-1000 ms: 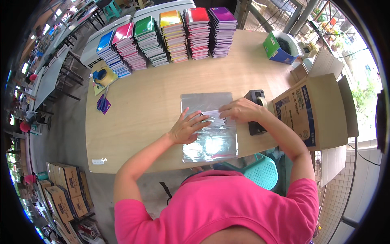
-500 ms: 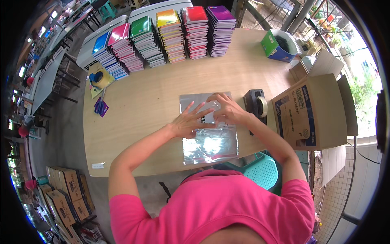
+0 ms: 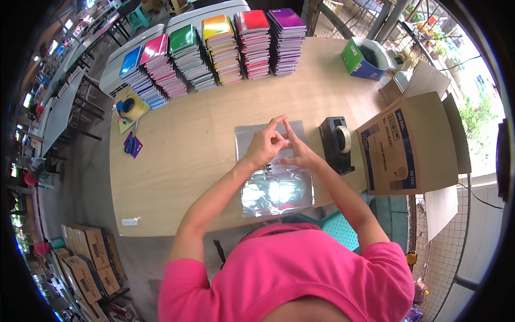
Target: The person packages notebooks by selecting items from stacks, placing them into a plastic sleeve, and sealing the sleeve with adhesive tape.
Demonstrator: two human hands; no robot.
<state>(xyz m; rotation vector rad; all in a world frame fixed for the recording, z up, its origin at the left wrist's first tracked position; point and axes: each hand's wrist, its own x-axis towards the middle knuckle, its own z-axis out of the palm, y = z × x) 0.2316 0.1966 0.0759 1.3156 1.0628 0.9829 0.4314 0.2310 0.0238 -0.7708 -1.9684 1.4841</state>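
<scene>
A stack of clear plastic sleeves [image 3: 276, 196] lies flat at the table's near edge, shiny with glare. Above its middle my two hands meet at the fingertips. My left hand [image 3: 263, 147] has its fingers curled and its thumb and finger pressed together; whatever is between them is too small to make out. Stretched out and apart are the fingers of my right hand [image 3: 301, 154], the index finger reaching up to the left fingertips. Just right of the sleeves stands a black tape dispenser [image 3: 333, 147] with a roll of clear tape [image 3: 344, 139].
Several stacks of spiral notebooks [image 3: 217, 51] line the table's far edge, sorted by cover colour. An open cardboard box [image 3: 394, 150] stands at the right, a green and blue box [image 3: 365, 61] behind it. Tape rolls [image 3: 131, 107] and scissors [image 3: 130, 143] lie at the left.
My left hand has moved right and up, its spread fingers now curled. My right hand's bent fingers have straightened, and the two hands' fingertips have come together. The sleeves lie in place.
</scene>
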